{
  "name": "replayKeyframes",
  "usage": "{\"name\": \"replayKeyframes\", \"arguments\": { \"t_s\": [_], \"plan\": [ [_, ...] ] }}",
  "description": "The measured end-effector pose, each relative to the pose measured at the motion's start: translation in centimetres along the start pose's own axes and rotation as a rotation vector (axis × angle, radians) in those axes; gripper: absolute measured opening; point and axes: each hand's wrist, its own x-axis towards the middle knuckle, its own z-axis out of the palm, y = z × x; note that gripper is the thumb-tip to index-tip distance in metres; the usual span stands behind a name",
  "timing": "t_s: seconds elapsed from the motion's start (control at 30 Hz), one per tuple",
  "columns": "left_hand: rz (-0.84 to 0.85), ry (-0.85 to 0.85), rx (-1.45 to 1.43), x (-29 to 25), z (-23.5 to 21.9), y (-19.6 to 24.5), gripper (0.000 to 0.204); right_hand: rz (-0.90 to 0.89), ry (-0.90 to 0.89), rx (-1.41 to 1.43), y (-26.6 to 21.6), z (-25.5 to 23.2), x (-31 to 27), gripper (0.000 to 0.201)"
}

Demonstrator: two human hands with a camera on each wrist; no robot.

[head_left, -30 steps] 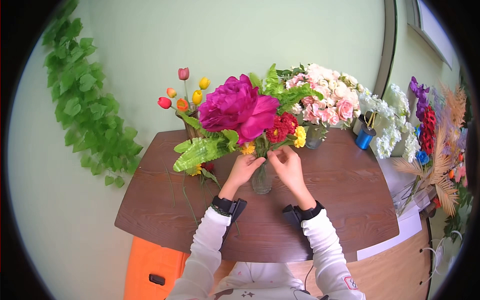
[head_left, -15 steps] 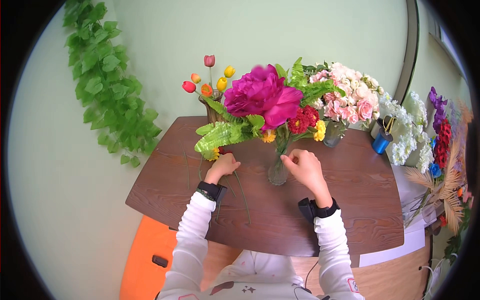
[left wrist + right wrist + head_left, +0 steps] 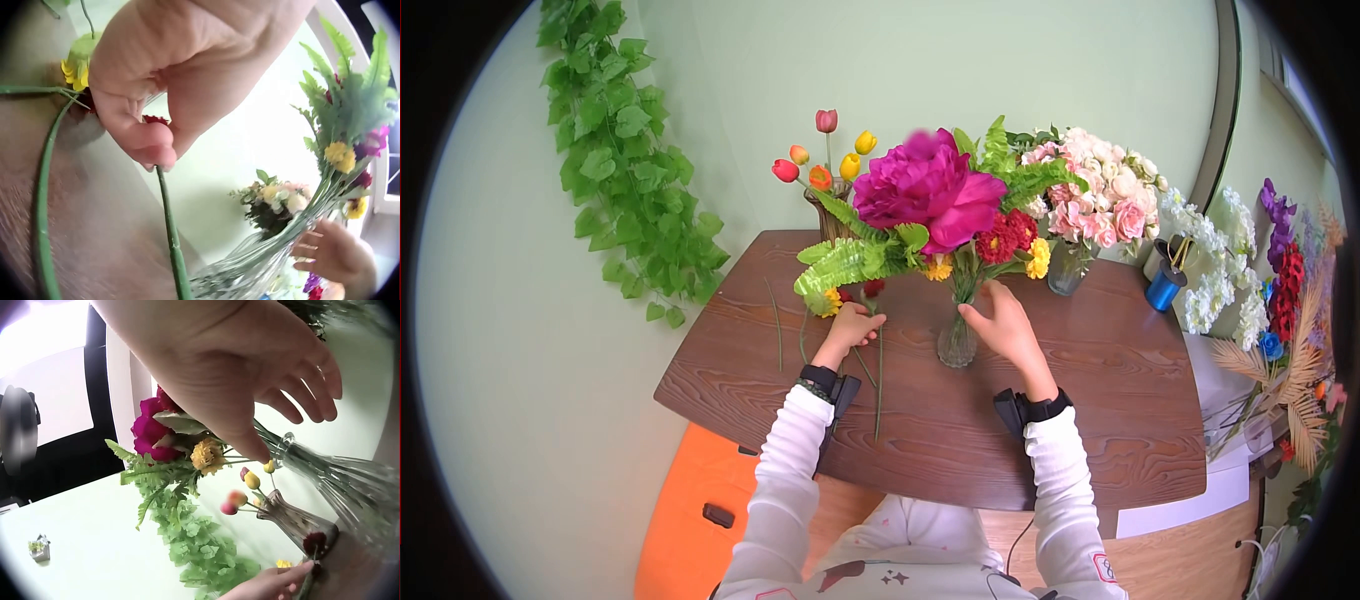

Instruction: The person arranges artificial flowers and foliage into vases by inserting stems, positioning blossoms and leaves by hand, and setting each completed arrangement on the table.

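Observation:
The left hand (image 3: 855,328) pinches a green stem (image 3: 172,237) topped by a dark red flower (image 3: 873,287), left of the clear glass vase (image 3: 957,343). That vase holds a large magenta flower (image 3: 930,190), fern leaves (image 3: 845,262), red flowers (image 3: 1007,236) and yellow ones (image 3: 1038,258). At the vase's neck is the right hand (image 3: 1008,328), fingers spread and relaxed around the stems; in the right wrist view its thumb lies close to the glass rim (image 3: 286,447), contact unclear. A yellow flower (image 3: 828,303) and loose stems (image 3: 775,325) lie on the table near the left hand.
Behind stand a brown vase (image 3: 828,222) of tulips and a glass vase (image 3: 1066,270) of pink and white roses. A blue spool (image 3: 1165,288) is at the table's (image 3: 1100,420) right edge, beside white blossoms (image 3: 1215,290). Ivy (image 3: 635,170) hangs on the left wall.
The left hand has left the vase's neck, moved left and picked up a red flower by its stem. The right hand's fingers have spread from a pinch. The head view has shifted.

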Motion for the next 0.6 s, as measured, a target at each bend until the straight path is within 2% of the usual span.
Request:
{"name": "replayKeyframes", "arguments": {
  "t_s": [0.03,0.07,0.1,0.13,0.17,0.23,0.27,0.33,0.37,0.43,0.47,0.53,0.6],
  "plan": [
    [0.006,-0.034,-0.170,-0.3,-0.1,0.5,0.029,0.001,-0.001,0.001,0.0,-0.1,0.1,0.052],
    [0.005,-0.033,-0.168,-0.6,-0.5,0.9,0.029,0.001,-0.076,0.073,-0.2,-0.4,0.2,0.053],
    [0.017,-0.160,-0.284,-0.9,-0.9,1.3,0.027,0.002,-0.151,0.145,-0.3,-0.5,0.3,0.053],
    [0.029,-0.288,-0.399,-1.3,-1.2,1.7,0.025,0.002,-0.151,0.146,-0.4,-0.5,0.3,0.053],
    [0.029,-0.288,-0.399,-1.6,-1.1,1.9,0.025,-0.001,-0.163,0.172,-0.5,-0.4,0.3,0.052],
    [0.105,-0.194,-0.643,-2.6,-0.9,2.4,0.023,-0.003,-0.175,0.197,-0.4,-0.4,0.3,0.052],
    [0.105,-0.194,-0.642,-3.1,-0.9,2.7,0.023,0.003,-0.179,0.197,-0.3,-0.3,0.4,0.051],
    [0.186,-0.084,-0.906,-4.4,-0.9,3.4,0.018,0.009,-0.183,0.199,0.0,-0.1,0.4,0.051],
    [0.185,-0.083,-0.905,-4.9,-0.9,3.5,0.018,0.013,-0.190,0.206,0.2,0.1,0.4,0.050],
    [0.343,0.024,-1.067,-5.8,-1.0,3.8,0.012,0.017,-0.199,0.217,0.2,0.2,0.3,0.050],
    [0.343,0.026,-1.066,-6.2,-1.3,4.1,0.012,0.014,-0.196,0.222,0.1,0.2,0.3,0.048],
    [0.474,0.133,-1.161,-6.7,-1.9,4.8,0.010,0.011,-0.193,0.228,0.2,0.3,0.3,0.046],
    [0.530,0.181,-1.145,-6.4,-2.7,5.0,0.011,0.064,-0.238,0.213,0.6,0.5,0.4,0.042]
  ]
}}
